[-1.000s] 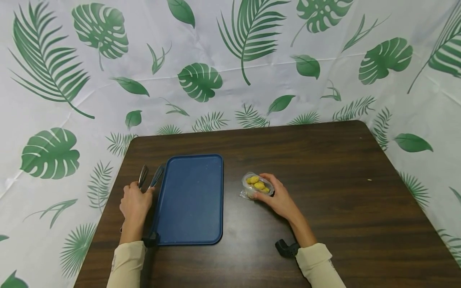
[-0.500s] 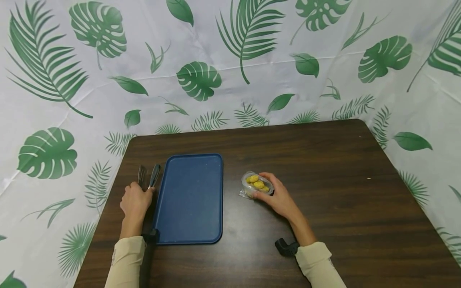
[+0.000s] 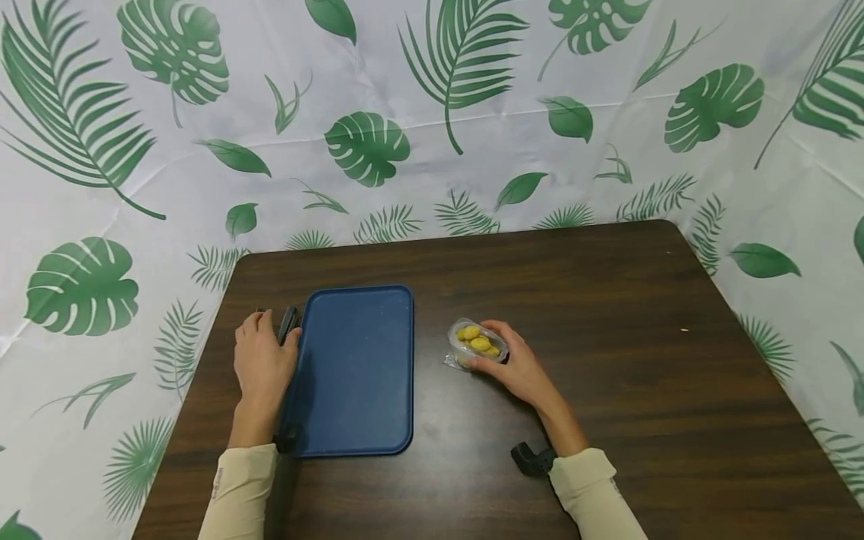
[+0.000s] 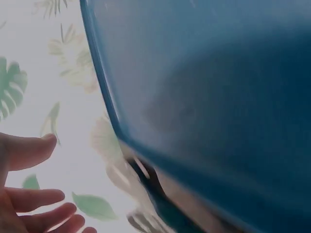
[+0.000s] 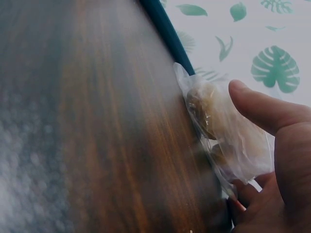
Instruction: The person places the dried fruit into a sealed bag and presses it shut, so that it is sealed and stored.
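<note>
My left hand [image 3: 263,364] is over the left edge of the blue tray [image 3: 354,375], its fingers loosely extended. In the left wrist view the thumb and fingers [image 4: 41,196] are spread apart with nothing between them. Just beyond it lies a dark-handled utensil [image 3: 288,322], beside the tray. A second utensil with thin metal loops or tines [image 4: 141,221] shows blurred in the left wrist view and is mostly hidden in the head view. My right hand [image 3: 520,371] grips a clear plastic tub [image 3: 459,334] of several yellow oval pieces [image 3: 480,343], with crinkled clear wrap around it.
Both arms reach over a dark wood-grain table [image 3: 540,285]. A white cloth with green leaves [image 3: 367,150] hangs behind and at the sides. A small pale speck [image 3: 685,329] lies on the table at the right.
My left hand has let go of the two utensils, lifted slightly and moved a little right, its fingers loosening. My right hand and the tub have stayed in place; the head view shifted slightly.
</note>
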The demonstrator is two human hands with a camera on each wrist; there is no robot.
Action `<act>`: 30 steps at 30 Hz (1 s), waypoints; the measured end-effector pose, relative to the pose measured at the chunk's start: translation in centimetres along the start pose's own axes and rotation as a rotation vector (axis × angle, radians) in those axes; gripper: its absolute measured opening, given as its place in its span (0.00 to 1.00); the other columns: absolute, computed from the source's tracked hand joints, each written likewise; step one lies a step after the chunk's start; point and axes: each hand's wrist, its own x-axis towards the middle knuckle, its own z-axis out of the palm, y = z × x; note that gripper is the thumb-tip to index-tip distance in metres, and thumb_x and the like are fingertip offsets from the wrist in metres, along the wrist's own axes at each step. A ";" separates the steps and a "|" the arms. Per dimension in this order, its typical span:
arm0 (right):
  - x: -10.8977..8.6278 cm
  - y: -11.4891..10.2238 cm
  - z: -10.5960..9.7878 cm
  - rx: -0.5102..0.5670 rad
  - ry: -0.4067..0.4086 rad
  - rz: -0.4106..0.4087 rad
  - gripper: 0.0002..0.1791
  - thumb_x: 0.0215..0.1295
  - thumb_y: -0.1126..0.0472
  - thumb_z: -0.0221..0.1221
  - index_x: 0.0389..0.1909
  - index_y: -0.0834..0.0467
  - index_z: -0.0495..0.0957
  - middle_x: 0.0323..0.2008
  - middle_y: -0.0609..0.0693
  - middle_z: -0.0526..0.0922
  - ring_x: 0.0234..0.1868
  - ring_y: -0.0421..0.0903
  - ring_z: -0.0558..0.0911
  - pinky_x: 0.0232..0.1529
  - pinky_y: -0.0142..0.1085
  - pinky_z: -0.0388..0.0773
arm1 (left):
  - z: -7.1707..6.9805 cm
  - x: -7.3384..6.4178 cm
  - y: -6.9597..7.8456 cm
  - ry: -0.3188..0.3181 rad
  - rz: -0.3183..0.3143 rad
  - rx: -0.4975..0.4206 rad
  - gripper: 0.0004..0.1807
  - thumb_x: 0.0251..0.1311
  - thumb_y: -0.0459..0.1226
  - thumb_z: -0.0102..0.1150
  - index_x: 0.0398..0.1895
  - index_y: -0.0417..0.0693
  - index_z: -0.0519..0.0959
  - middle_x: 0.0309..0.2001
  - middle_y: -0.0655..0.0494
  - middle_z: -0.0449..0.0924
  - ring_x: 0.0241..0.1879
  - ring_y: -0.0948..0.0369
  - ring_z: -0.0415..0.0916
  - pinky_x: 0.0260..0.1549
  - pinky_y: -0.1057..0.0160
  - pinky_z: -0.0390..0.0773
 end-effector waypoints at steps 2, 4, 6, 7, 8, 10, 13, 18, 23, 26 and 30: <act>0.0 0.0 -0.1 0.000 0.007 0.004 0.39 0.61 0.42 0.72 0.71 0.44 0.69 0.68 0.52 0.74 0.66 0.56 0.74 0.64 0.61 0.68 | 0.5 -0.2 1.2 0.017 0.061 -0.020 0.32 0.68 0.40 0.65 0.68 0.28 0.71 0.67 0.29 0.69 0.67 0.34 0.65 0.62 0.33 0.69; -0.1 0.0 -0.1 -0.001 0.010 0.006 0.39 0.61 0.42 0.72 0.71 0.44 0.69 0.68 0.52 0.74 0.66 0.56 0.73 0.65 0.62 0.67 | 1.2 -0.4 2.3 0.017 0.116 -0.042 0.30 0.68 0.39 0.66 0.67 0.29 0.73 0.66 0.31 0.72 0.65 0.35 0.68 0.61 0.35 0.71; -0.1 0.0 -0.2 0.000 0.012 0.010 0.39 0.61 0.43 0.72 0.71 0.44 0.69 0.68 0.52 0.74 0.67 0.57 0.73 0.65 0.62 0.67 | 2.0 -0.7 3.4 0.000 0.164 -0.055 0.29 0.68 0.39 0.66 0.66 0.30 0.74 0.66 0.32 0.73 0.65 0.36 0.70 0.61 0.36 0.72; -0.2 0.0 -0.2 0.000 0.013 0.014 0.39 0.61 0.43 0.72 0.71 0.44 0.69 0.69 0.52 0.74 0.67 0.57 0.73 0.65 0.62 0.67 | 2.4 -0.9 3.8 -0.004 0.189 -0.064 0.29 0.67 0.39 0.67 0.66 0.31 0.74 0.65 0.32 0.73 0.65 0.36 0.71 0.60 0.36 0.73; -0.2 0.0 -0.3 -0.002 0.012 0.015 0.39 0.61 0.42 0.72 0.71 0.44 0.68 0.69 0.52 0.74 0.67 0.57 0.73 0.65 0.62 0.67 | 2.8 -1.0 4.4 -0.011 0.209 -0.072 0.29 0.67 0.39 0.67 0.66 0.32 0.75 0.65 0.33 0.74 0.64 0.37 0.72 0.59 0.37 0.74; -0.2 0.0 -0.3 -0.003 0.011 0.018 0.39 0.61 0.42 0.72 0.71 0.44 0.68 0.69 0.52 0.74 0.67 0.57 0.73 0.65 0.62 0.67 | 3.4 -1.4 5.5 -0.031 0.244 -0.085 0.28 0.67 0.40 0.67 0.66 0.34 0.76 0.65 0.35 0.75 0.63 0.38 0.74 0.57 0.38 0.76; -0.3 -0.1 -0.5 -0.001 0.012 0.023 0.39 0.61 0.42 0.72 0.71 0.44 0.68 0.69 0.53 0.73 0.67 0.58 0.73 0.65 0.63 0.67 | 4.1 -2.0 7.2 -0.053 0.293 -0.104 0.27 0.66 0.41 0.69 0.64 0.36 0.78 0.63 0.37 0.77 0.61 0.40 0.76 0.55 0.39 0.78; -0.3 0.0 -0.6 0.006 0.017 0.013 0.39 0.61 0.43 0.72 0.71 0.45 0.68 0.70 0.53 0.73 0.68 0.58 0.73 0.66 0.63 0.66 | 5.5 -2.9 9.6 -0.105 0.347 -0.133 0.27 0.65 0.42 0.69 0.63 0.38 0.79 0.61 0.40 0.80 0.59 0.42 0.80 0.53 0.40 0.80; -0.3 0.0 -0.4 0.002 -0.008 0.000 0.39 0.62 0.42 0.71 0.72 0.44 0.68 0.70 0.53 0.73 0.68 0.58 0.72 0.66 0.63 0.67 | 6.6 -4.2 11.5 -0.178 0.355 -0.160 0.25 0.66 0.43 0.69 0.63 0.41 0.80 0.58 0.43 0.83 0.48 0.46 0.85 0.46 0.43 0.82; -0.3 0.0 -0.4 0.012 -0.007 -0.009 0.38 0.63 0.42 0.71 0.72 0.44 0.68 0.70 0.54 0.73 0.69 0.59 0.72 0.66 0.63 0.67 | 7.5 -4.9 13.0 -0.243 0.376 -0.158 0.24 0.66 0.43 0.68 0.63 0.43 0.81 0.53 0.45 0.86 0.41 0.51 0.85 0.41 0.45 0.82; -0.4 0.1 -0.3 0.024 0.008 -0.019 0.38 0.62 0.44 0.72 0.71 0.44 0.69 0.70 0.53 0.74 0.70 0.58 0.72 0.66 0.64 0.66 | 8.7 -5.5 15.1 -0.368 0.411 -0.198 0.23 0.68 0.43 0.66 0.62 0.42 0.81 0.47 0.48 0.88 0.31 0.58 0.81 0.34 0.53 0.80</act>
